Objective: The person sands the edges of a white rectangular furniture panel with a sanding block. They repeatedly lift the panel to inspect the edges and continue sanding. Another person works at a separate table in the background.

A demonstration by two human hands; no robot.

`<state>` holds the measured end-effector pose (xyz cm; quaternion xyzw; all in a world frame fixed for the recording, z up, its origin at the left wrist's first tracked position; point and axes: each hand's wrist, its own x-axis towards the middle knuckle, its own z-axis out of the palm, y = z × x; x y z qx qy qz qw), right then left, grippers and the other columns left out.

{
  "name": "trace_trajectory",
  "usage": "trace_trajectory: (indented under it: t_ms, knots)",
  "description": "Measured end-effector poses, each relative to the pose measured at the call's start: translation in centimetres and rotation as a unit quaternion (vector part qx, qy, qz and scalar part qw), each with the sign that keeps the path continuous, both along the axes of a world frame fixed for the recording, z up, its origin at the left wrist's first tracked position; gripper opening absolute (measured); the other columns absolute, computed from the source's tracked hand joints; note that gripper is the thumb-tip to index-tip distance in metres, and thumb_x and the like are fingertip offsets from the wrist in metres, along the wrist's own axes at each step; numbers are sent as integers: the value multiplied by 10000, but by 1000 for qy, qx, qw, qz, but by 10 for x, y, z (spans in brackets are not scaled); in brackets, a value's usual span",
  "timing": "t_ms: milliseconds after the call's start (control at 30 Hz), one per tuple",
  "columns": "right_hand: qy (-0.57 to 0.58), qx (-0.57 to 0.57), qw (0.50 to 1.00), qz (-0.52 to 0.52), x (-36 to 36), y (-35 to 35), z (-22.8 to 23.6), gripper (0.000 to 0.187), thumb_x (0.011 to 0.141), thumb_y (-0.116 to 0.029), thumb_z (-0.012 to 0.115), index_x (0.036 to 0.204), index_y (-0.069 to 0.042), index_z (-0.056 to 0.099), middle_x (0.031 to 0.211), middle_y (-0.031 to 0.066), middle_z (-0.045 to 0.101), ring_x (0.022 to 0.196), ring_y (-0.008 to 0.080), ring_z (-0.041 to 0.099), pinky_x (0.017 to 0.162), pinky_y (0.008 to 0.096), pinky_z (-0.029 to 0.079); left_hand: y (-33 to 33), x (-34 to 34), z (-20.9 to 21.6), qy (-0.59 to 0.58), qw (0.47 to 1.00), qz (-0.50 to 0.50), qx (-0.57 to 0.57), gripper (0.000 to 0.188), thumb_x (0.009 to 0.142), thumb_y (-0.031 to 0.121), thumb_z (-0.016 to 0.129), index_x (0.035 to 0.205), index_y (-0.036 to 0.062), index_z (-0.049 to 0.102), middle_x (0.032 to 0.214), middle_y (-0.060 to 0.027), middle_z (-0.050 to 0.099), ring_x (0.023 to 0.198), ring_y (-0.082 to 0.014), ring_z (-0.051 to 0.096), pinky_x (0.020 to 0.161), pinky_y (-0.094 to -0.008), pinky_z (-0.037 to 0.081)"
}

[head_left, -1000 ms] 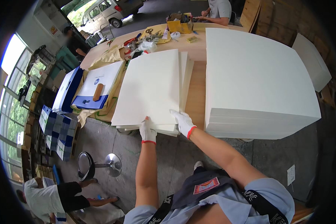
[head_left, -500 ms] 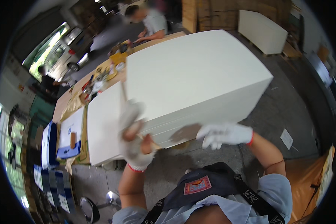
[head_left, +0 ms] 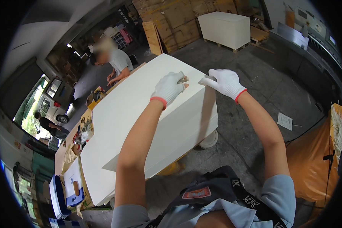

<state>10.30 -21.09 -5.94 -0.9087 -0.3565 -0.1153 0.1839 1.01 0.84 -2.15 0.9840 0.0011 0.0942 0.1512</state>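
A tall stack of large white sheets (head_left: 129, 110) lies in front of me, its long side facing my body. My left hand (head_left: 170, 89), in a white knitted glove with a red cuff and bare fingertips, is over the top sheet near its right end. Its fingers are curled in; whatever they may hold is hidden. At the stack's right corner is my right hand (head_left: 227, 83), also in a white red-cuffed glove. Thumb and forefinger stand apart there, the thumb tip close to the corner; whether it touches the paper I cannot tell.
A lower white stack (head_left: 95, 174) adjoins at the left. Beyond it, a workbench (head_left: 60, 152) carries tools and blue-and-white packages. A person (head_left: 119, 62) works at the far side. Another white stack (head_left: 226, 28) stands on a pallet; an orange cover (head_left: 311, 171) hangs at right.
My view has swung toward the stack's right end. Both hands have reached farther out; the left has moved from the stack's near left to its right end. A thin stick seen at the left hand no longer shows.
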Motion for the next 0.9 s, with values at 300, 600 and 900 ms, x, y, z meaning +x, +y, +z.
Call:
trace_trajectory:
  t_ms: [300,600,900]
  knots:
    - [200,279,937,69,12,34,13,562,967,-622,448,874,-76,542,771,99,622,764,313,597,713,384,450,-8,-10,-15,-63,996,-10,-63,326,934,205,650,1233,76,651,1153,-141,666,1059,-287,645,925,-355,477]
    - [216,438,872,29,6,49,-18,540,981,-577,428,869,-62,544,740,136,572,754,320,578,745,383,442,-20,-4,-14,20,968,23,-249,428,906,151,711,1299,29,591,1189,-122,675,1099,-190,630,949,-314,483]
    - [202,444,873,31,6,48,-20,529,984,-569,425,879,-64,546,753,144,587,779,335,599,745,398,445,-5,2,-25,-54,971,-68,-223,495,898,176,720,1331,-3,560,1243,-146,654,1138,-196,615,988,-311,461]
